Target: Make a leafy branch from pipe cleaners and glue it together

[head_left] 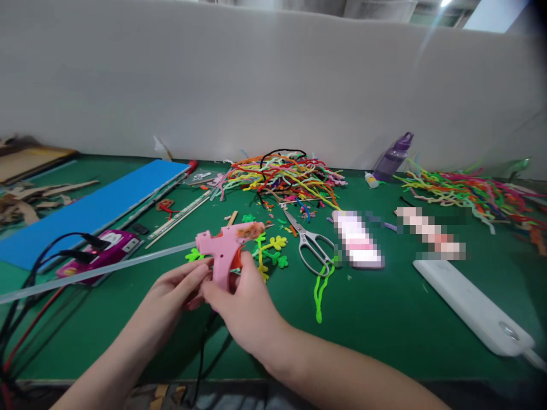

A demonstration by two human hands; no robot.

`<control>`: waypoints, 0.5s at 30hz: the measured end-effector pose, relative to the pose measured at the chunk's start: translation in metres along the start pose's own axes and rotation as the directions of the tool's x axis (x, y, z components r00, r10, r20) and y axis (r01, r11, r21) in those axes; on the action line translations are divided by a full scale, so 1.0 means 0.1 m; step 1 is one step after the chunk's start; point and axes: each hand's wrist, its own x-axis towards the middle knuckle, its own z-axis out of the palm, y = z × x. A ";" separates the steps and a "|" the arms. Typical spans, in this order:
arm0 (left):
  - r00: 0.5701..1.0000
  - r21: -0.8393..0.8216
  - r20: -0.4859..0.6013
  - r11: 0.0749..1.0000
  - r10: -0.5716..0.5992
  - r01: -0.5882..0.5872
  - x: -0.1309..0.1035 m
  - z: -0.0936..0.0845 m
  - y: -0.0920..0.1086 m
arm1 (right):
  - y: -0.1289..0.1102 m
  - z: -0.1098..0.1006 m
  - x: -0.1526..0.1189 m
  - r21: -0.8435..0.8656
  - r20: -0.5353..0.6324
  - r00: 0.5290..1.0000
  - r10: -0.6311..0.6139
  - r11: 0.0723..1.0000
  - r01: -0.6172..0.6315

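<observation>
A pink hot glue gun (221,250) is held above the table, its scorched nozzle end to the right. A long translucent glue stick (141,261) sticks out of its back to the left. My right hand (252,304) is wrapped round the handle, near the orange trigger. Closed against the handle's other side is my left hand (177,287), its far fingers partly hidden. Behind the gun lie yellow and green pipe-cleaner leaf shapes (277,244), partly covered by it. Scissors (314,250) rest to the right, beside a bent green pipe cleaner (318,302).
A magenta power strip (102,256) with black plugs sits left, by a blue sheet (102,199). Heaped pipe cleaners (286,173) lie at the back, more (461,191) at right. A purple bottle (391,159), a phone-like slab (359,239) and a white elongated device (474,307) occupy the right.
</observation>
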 end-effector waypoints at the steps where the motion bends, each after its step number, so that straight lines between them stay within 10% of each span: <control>1: 0.999 -0.020 -0.029 1.000 -0.020 0.019 0.00 -0.02 -0.02 | 0.00 0.02 -0.02 0.000 -0.005 1.000 0.016 1.000 -0.016; 15: 0.980 -0.011 -0.128 0.988 -0.152 0.152 0.00 -0.15 0.01 | 0.13 0.13 -0.06 0.071 -0.052 0.997 0.060 0.996 -0.056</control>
